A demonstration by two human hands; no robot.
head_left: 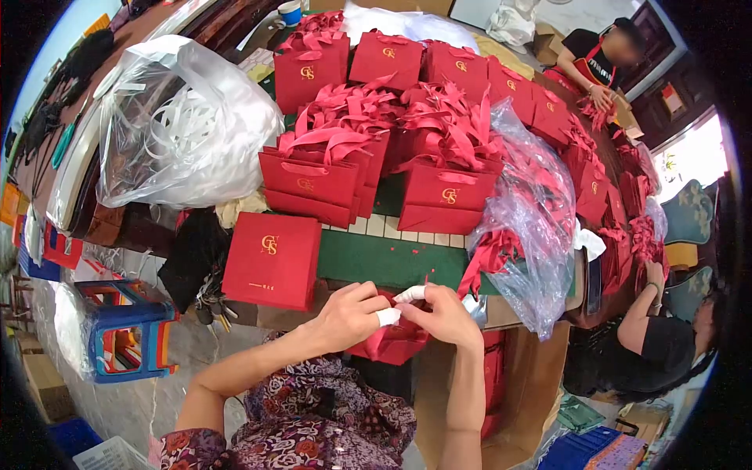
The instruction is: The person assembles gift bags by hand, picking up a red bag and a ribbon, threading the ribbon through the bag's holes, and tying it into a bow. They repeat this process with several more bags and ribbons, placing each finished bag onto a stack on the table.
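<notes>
The left hand (354,313) and right hand (440,315), nearly together, pinch the top of a red paper gift bag (398,349) just below them. A stack of flat, gold-lettered red bags (270,266) lies ahead-left, a green rectangular mat (376,261) straight beyond.
</notes>
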